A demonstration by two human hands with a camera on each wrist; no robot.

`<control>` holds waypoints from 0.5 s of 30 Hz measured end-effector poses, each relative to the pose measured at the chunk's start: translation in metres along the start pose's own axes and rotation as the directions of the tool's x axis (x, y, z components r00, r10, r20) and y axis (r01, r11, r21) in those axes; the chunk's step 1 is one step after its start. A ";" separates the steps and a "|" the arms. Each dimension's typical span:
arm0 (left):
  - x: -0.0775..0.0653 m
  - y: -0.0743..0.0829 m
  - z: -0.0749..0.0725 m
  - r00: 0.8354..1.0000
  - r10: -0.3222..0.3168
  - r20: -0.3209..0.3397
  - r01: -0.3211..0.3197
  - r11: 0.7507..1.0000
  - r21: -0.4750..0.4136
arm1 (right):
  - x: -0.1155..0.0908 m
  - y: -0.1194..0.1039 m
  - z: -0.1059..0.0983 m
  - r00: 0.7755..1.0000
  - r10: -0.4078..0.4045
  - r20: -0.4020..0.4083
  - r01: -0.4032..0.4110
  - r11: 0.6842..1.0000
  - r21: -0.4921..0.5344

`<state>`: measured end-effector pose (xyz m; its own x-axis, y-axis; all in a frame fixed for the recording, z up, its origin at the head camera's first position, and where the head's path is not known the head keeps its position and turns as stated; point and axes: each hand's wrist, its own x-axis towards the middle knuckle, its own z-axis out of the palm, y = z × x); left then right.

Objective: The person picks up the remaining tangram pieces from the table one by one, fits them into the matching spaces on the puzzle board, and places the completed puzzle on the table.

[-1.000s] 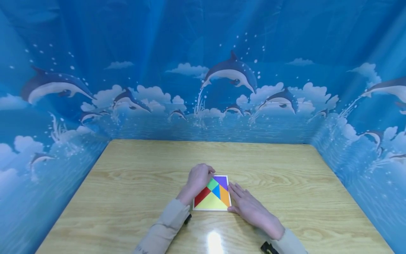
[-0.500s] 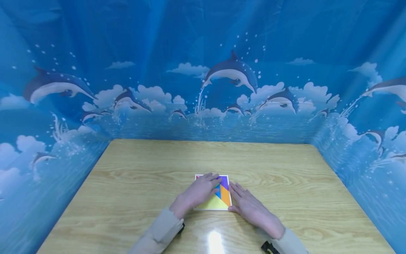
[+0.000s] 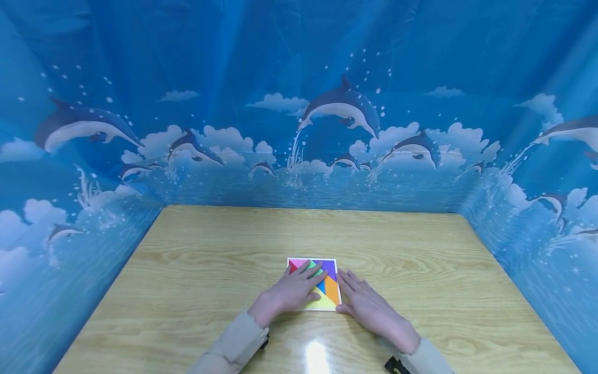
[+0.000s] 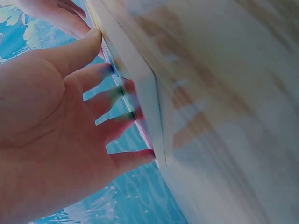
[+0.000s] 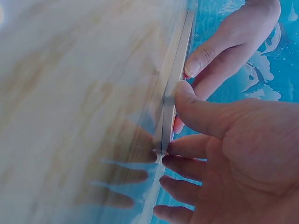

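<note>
A square tangram puzzle in a white tray (image 3: pixel 311 310) lies flat on the table, its coloured pieces fitted together. Purple (image 3: pixel 329 267), orange (image 3: pixel 332 291), yellow and pink pieces show; others are partly covered. My left hand (image 3: pixel 291 292) rests over the puzzle's left half with straight, spread fingers. Their tips touch the pieces in the left wrist view, where the tray's pale side wall (image 4: pixel 148 88) faces the camera. Along the right edge lies my right hand (image 3: pixel 374 310), fingers extended. Its thumb and fingertips touch the tray's side (image 5: pixel 174 88) in the right wrist view.
The wood-grain table (image 3: pixel 210 259) extends around the puzzle on all sides, with a bright light reflection (image 3: pixel 316 356) in front. A blue curtain (image 3: pixel 261 52) printed with dolphins borders it at the back, left and right.
My left hand has come down from the puzzle's upper left, first across its middle, then slightly nearer me, fingers spreading over the pieces. The right hand stays at the right edge.
</note>
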<state>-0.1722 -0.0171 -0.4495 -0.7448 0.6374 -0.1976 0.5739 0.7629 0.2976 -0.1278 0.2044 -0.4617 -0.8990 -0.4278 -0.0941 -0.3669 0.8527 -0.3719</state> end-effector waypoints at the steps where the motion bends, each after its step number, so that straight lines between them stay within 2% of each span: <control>1: 0.000 0.000 0.000 1.000 0.000 0.000 0.000 1.000 0.002 | 0.000 0.000 0.000 1.000 0.000 0.000 0.000 1.000 0.001; 9: 0.005 -0.004 0.004 1.000 -0.002 -0.010 0.001 1.000 -0.023 | 0.001 0.001 0.000 1.000 0.003 -0.005 -0.003 1.000 -0.014; 12: 0.006 -0.007 0.005 0.997 0.008 -0.081 -0.012 0.998 -0.055 | 0.001 0.001 -0.001 1.000 -0.007 -0.007 0.007 1.000 -0.025; 15: 0.005 -0.009 0.004 0.984 -0.016 -0.180 0.000 0.996 -0.086 | 0.001 0.000 -0.004 0.999 -0.022 -0.029 0.021 0.998 -0.054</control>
